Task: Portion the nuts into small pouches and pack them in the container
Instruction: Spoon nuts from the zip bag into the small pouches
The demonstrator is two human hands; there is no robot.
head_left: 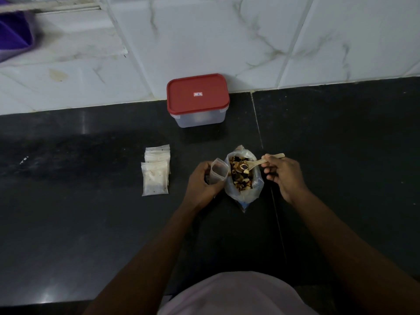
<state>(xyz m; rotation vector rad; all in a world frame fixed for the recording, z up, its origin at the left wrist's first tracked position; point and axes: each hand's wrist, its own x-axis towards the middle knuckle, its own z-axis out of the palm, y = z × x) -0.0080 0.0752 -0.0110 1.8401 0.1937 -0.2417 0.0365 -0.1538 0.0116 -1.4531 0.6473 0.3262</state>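
Head view, one spoon (pixel 255 164), one open pouch (pixel 218 173), one container (pixel 197 96)

Open pouch (pixel 218 170) sits in the left hand (pixel 201 181) grip. Bag of nuts (pixel 244 185) touches it on the right. Spoon (pixel 255 164), gripped by the right hand (pixel 285 177), reaches over the bag. Stacked pouches (pixel 156 172) lie left of the grip, apart. Container (pixel 197 100) stands beyond, against the wall (pixel 250 42).

An open small pouch (pixel 218 171) is gripped upright in the left hand (pixel 203 181), just beside a clear bag of nuts (pixel 243 178) on the black countertop (pixel 91 223). A wooden spoon (pixel 261 163) carrying a nut is pinched in the right hand (pixel 284 176) over the bag. Flat pouches (pixel 156 172) are stacked to the left, and a red-lidded container (pixel 197 100) is set closed against the tiled wall (pixel 227 37).
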